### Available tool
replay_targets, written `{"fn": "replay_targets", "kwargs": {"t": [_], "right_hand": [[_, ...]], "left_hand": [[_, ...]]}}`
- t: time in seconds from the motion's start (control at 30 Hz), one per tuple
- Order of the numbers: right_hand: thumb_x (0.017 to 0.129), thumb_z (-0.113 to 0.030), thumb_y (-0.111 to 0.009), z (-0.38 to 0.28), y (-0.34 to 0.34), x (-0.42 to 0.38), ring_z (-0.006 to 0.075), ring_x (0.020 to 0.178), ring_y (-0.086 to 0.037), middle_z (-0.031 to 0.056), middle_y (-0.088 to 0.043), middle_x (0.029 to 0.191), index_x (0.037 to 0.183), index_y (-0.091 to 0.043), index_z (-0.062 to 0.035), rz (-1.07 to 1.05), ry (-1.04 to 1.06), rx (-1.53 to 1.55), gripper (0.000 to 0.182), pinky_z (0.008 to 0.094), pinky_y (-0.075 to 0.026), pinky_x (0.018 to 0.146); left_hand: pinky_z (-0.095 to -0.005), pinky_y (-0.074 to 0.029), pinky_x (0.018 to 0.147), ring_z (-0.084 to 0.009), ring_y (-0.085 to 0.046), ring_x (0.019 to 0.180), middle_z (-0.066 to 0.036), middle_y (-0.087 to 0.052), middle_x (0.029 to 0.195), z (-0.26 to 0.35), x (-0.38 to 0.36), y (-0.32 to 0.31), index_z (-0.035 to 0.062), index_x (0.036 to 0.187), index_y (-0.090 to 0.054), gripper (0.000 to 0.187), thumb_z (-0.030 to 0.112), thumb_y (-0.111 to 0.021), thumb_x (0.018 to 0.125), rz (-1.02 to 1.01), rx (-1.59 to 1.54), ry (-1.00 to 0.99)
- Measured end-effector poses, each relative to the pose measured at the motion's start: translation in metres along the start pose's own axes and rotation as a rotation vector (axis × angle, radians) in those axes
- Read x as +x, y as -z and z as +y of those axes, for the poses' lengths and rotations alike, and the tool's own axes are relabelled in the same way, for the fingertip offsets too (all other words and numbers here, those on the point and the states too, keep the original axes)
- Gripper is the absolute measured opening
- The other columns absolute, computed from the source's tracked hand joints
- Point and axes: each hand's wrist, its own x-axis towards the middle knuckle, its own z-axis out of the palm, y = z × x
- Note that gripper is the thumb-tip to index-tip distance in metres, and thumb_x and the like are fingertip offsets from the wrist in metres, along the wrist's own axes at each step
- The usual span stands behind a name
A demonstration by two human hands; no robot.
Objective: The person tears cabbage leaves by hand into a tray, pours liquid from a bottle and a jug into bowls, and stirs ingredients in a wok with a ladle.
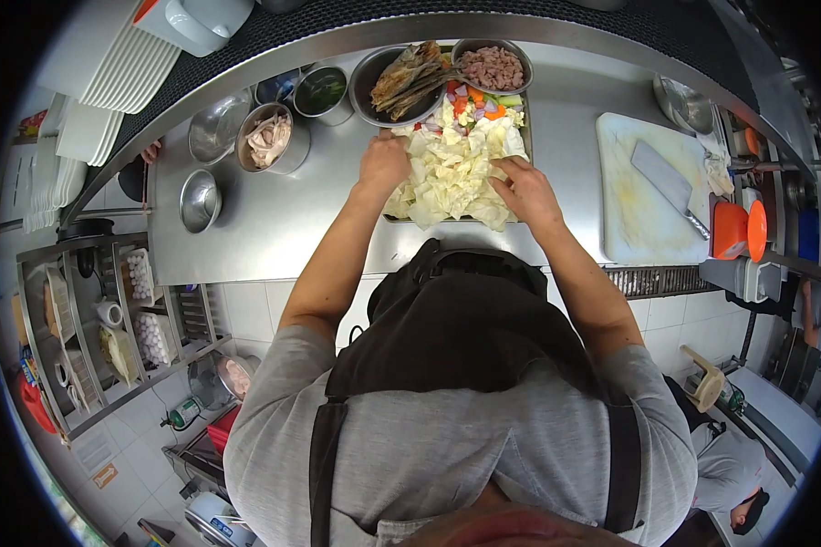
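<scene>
Both hands rest on the cabbage pile (454, 169) heaped on a tray (529, 137) on the counter (274, 219): left hand (383, 164) curled at its left edge, right hand (524, 190) spread at its near-right corner, pile lying between them.

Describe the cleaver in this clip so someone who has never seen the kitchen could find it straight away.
Start at the steel counter and look past the right hand, which rests on the tray of chopped cabbage. There lies a white cutting board, and the cleaver lies flat and diagonal on it. It is the only thing on the board, a broad grey rectangular blade.
</scene>
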Motion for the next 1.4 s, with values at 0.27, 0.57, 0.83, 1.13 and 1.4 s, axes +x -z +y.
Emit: {"fn": "replay_targets", "kwargs": {"t": [0.27,0.57,0.83,1.13,1.4], "right_hand": [[0.087,-0.022,-0.063,-0.008,0.001,0.018,0.0311,0.079,-0.066,0.0138,-0.064,0.100,0.108,-0.065,-0.0038,0.067,0.024,-0.054,0.028,0.0412,-0.052,0.072],[0.087,-0.032,-0.057,-0.004,-0.024,0.067,0.0367,0.090,-0.064,0.0189,-0.068,0.094,0.100,-0.067,-0.0043,-0.253,-0.210,-0.418,0.032,0.0460,-0.051,0.080],[0.083,-0.020,-0.056,0.006,-0.004,0.053,0.0357,0.092,-0.064,0.0177,-0.068,0.092,0.103,-0.068,-0.0067,-0.063,-0.220,-0.213,0.026,0.0456,-0.050,0.082],[0.082,-0.018,-0.062,-0.010,0.009,0.040,0.0358,0.095,-0.062,0.0183,-0.065,0.110,0.111,-0.066,-0.0063,0.020,-0.077,-0.191,0.031,0.0446,-0.050,0.083],[0.078,-0.016,-0.068,-0.037,-0.007,0.030,0.0343,0.094,-0.063,0.0149,-0.065,0.103,0.112,-0.065,-0.0078,0.037,0.210,-0.013,0.034,0.0423,-0.051,0.082]], "left_hand": [[-0.0444,-0.042,0.101,-0.0363,-0.042,0.129,-0.018,-0.044,0.137,0.020,0.009,-0.003,0.0186,0.141,-0.044,0.064,0.022,-0.065,0.081,-0.206,0.086,0.097],[-0.0424,-0.042,0.101,-0.0351,-0.049,0.119,-0.017,-0.053,0.125,0.013,0.003,-0.013,0.0153,0.122,-0.061,0.046,0.017,-0.066,0.076,-0.079,0.005,0.028],[-0.0400,-0.047,0.092,-0.0341,-0.057,0.105,-0.012,-0.061,0.109,-0.001,-0.031,-0.004,0.0063,0.102,-0.065,0.034,-0.004,-0.061,0.070,0.151,-0.319,-0.244],[-0.0403,-0.048,0.087,-0.0341,-0.059,0.101,-0.013,-0.060,0.110,0.017,-0.049,0.014,0.0019,0.097,-0.059,0.031,-0.010,-0.061,0.068,0.335,-0.547,-0.388],[-0.0329,-0.052,0.081,-0.0281,-0.062,0.100,-0.013,-0.061,0.114,0.047,-0.052,0.003,0.0037,0.101,-0.057,0.030,-0.004,-0.068,0.075,0.375,-0.709,-0.443]]}}
